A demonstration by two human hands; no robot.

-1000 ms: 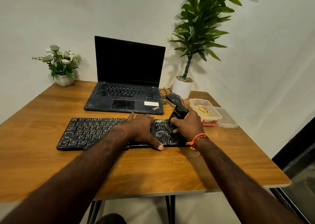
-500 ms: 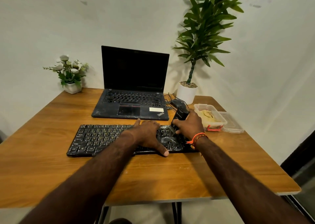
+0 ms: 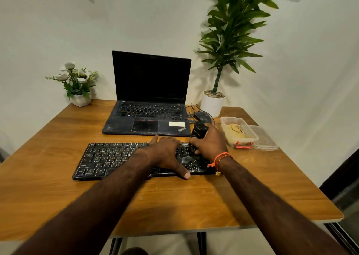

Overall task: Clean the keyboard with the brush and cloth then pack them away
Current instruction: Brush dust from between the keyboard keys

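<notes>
A dusty black keyboard (image 3: 108,158) lies across the middle of the wooden table (image 3: 58,196). My left hand (image 3: 167,153) rests flat on its right half, fingers spread, thumb at the front edge. My right hand (image 3: 210,144) grips a black brush (image 3: 199,131) by its handle, upright over the keyboard's right end; the bristles are hidden behind my fingers. A yellowish cloth (image 3: 236,130) lies in a clear plastic box (image 3: 254,136) to the right.
An open black laptop (image 3: 149,99) stands behind the keyboard. A black mouse (image 3: 202,116) with its cable lies beside it. The box's clear lid (image 3: 265,140) lies right of the box. A white potted plant (image 3: 212,103) and a small flower pot (image 3: 80,99) stand at the back.
The camera has tilted so the scene sits lower in view. My right hand with the brush has shifted slightly over the keyboard's right end. My left hand stays put.
</notes>
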